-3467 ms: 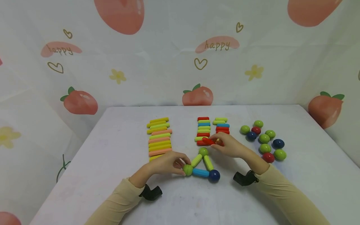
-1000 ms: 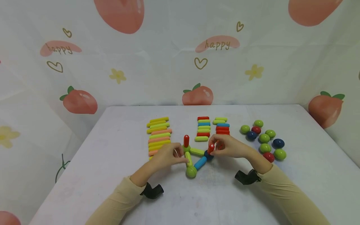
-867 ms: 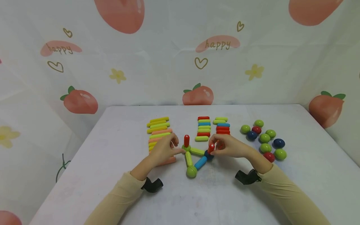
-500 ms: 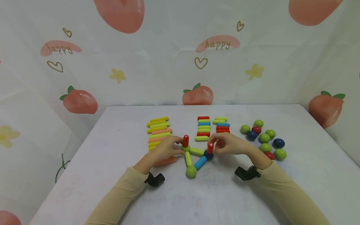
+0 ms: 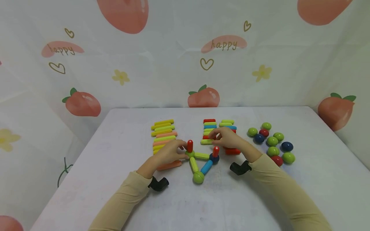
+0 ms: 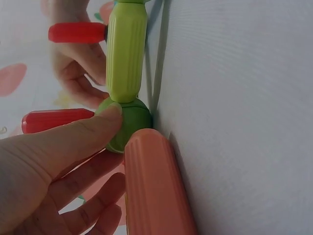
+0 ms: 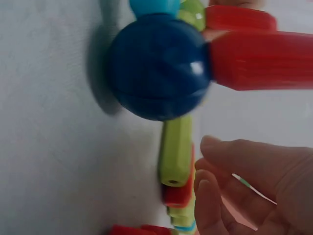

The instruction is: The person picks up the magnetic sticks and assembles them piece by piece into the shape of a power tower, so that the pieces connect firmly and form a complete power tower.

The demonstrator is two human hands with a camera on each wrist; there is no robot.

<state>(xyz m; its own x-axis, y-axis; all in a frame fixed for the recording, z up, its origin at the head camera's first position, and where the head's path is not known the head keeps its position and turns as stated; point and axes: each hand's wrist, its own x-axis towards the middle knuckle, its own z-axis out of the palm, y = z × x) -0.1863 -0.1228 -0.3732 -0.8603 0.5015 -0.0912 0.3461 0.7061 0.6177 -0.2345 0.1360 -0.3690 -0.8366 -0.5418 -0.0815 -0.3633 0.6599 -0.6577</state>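
Note:
A triangle of sticks and balls lies on the table. Two yellow-green sticks (image 5: pixel 193 164) and a blue stick (image 5: pixel 206 167) join its dark blue ball (image 5: pixel 214 158), front green ball (image 5: pixel 198 177) and back-left green ball (image 6: pixel 134 122). Red sticks (image 5: pixel 189 146) stand upright in the back-left green ball and the dark blue ball. My left hand (image 5: pixel 170 152) pinches the back-left ball between thumb and fingers. My right hand (image 5: pixel 226 137) holds nothing, its fingers loosely bent over the short sticks, close to a yellow-green one (image 6: pixel 126 54) of the triangle in no contact.
Long yellow, green and salmon sticks (image 5: pixel 164 128) lie in a column behind my left hand; one salmon stick (image 5: pixel 169 165) lies in front of it. Short sticks (image 5: pixel 209 124) form two columns at the back middle. Loose green, red and blue balls (image 5: pixel 272 141) are grouped on the right.
The triangle has turned, and two red sticks now stand in it. My right hand has let go of the second and moved back toward the short sticks; my left hand has taken the back-left ball.

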